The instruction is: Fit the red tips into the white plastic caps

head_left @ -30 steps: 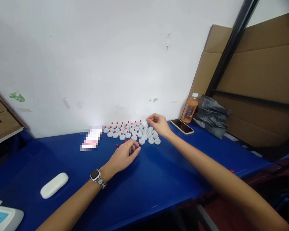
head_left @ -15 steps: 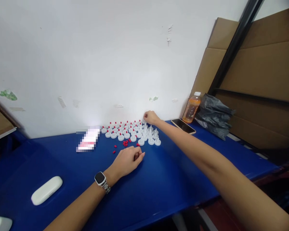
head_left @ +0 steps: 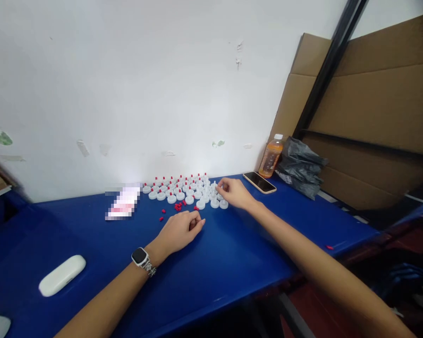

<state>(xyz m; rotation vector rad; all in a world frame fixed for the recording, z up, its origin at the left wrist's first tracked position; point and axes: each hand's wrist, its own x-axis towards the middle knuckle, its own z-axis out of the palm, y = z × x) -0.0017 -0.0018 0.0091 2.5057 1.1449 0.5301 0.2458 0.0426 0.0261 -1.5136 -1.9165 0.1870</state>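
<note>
Several white round caps (head_left: 183,190) stand in rows on the blue table (head_left: 232,263) near the wall, many topped with small red tips. Loose red tips (head_left: 178,206) lie in front of them. My left hand (head_left: 179,231), with a watch on its wrist, rests on the table just in front of the loose red tips, fingers curled; what it holds is hidden. My right hand (head_left: 234,192) is at the right end of the rows, its fingertips pinched at a white cap there.
A phone (head_left: 260,182), an orange drink bottle (head_left: 271,156) and a dark plastic bag (head_left: 299,166) sit at the back right by cardboard sheets. A white oval case (head_left: 61,275) lies at the near left. A blurred paper (head_left: 122,203) lies left of the caps.
My right hand went back to the far row by the wall, then came forward to the caps at the right end. My left hand stayed curled by the loose red tips.
</note>
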